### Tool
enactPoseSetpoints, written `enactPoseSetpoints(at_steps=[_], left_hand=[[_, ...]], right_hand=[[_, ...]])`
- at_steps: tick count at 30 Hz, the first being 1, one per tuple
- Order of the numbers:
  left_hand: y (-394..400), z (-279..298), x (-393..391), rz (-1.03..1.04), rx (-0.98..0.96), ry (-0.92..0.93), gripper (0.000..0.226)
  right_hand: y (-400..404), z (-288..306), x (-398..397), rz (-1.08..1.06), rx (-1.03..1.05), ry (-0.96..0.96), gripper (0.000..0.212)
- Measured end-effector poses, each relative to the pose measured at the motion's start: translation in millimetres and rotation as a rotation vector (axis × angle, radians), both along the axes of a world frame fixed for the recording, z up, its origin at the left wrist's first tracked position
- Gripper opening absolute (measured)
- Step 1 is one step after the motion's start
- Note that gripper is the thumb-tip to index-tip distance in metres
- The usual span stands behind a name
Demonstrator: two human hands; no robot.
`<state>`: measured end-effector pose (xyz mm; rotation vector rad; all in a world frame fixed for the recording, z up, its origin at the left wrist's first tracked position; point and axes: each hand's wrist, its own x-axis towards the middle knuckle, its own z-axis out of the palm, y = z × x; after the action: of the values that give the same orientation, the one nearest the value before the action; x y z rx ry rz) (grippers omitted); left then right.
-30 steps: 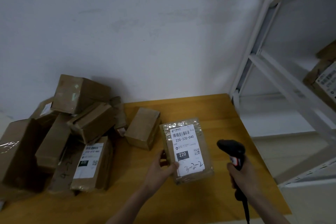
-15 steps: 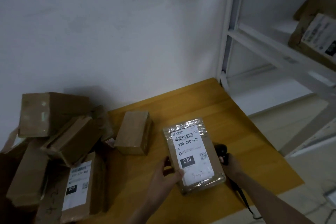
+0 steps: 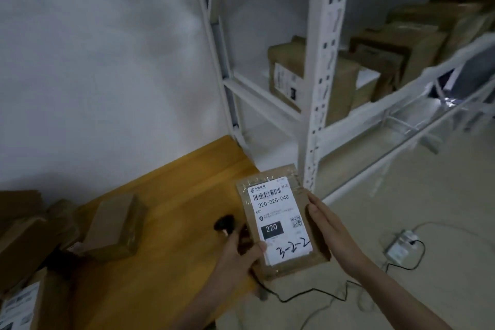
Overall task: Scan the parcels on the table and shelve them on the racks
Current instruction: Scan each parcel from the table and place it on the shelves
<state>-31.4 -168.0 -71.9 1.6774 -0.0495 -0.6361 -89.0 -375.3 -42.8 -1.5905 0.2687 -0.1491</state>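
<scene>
Scanner (image 3: 224,223) now tabled, parcel (image 3: 281,220) between fingers (image 3: 320,213)

Labelled brown parcel (image 3: 281,222) held label-up beyond table edge.

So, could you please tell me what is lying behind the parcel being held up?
Behind the parcel, the black scanner lies on the table, its cable trailing below. The parcel covers the rest of the scanner and the table's corner.
</scene>
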Motion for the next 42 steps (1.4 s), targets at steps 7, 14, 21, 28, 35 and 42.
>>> enactPoseSetpoints(at_steps=[7, 14, 21, 28, 35, 42], left_hand=[[-170.2, 27.2, -94.5, -0.227, -0.072, -0.075, 0.042], [-311.7, 57.9, -163.5, -0.431, -0.149, -0.121, 0.071], [-419.6, 82.6, -187.9, -0.602, -0.173, -0.167, 0.066], [-544.4, 81.0, -169.1, -0.719, -0.184, -0.183, 0.069], [-685.6, 106.7, -98.8, -0.705, -0.242, -0.221, 0.042], [-801.6, 128.9, -43.0, -0.747, -0.209, -0.274, 0.036]], right_hand=[[-147.4, 32.2, -129.6, -0.165, -0.046, -0.02, 0.041], [-269.9, 62.3, -243.7, -0.289, 0.055, -0.029, 0.045], [-355.7, 72.7, -307.2, -0.406, 0.098, -0.011, 0.048], [-464.7, 69.7, -300.5, -0.557, 0.089, -0.01, 0.045], [-597.0, 96.2, -225.7, -0.598, 0.081, -0.045, 0.049], [-707.6, 105.0, -175.6, -0.539, 0.113, -0.076, 0.052]])
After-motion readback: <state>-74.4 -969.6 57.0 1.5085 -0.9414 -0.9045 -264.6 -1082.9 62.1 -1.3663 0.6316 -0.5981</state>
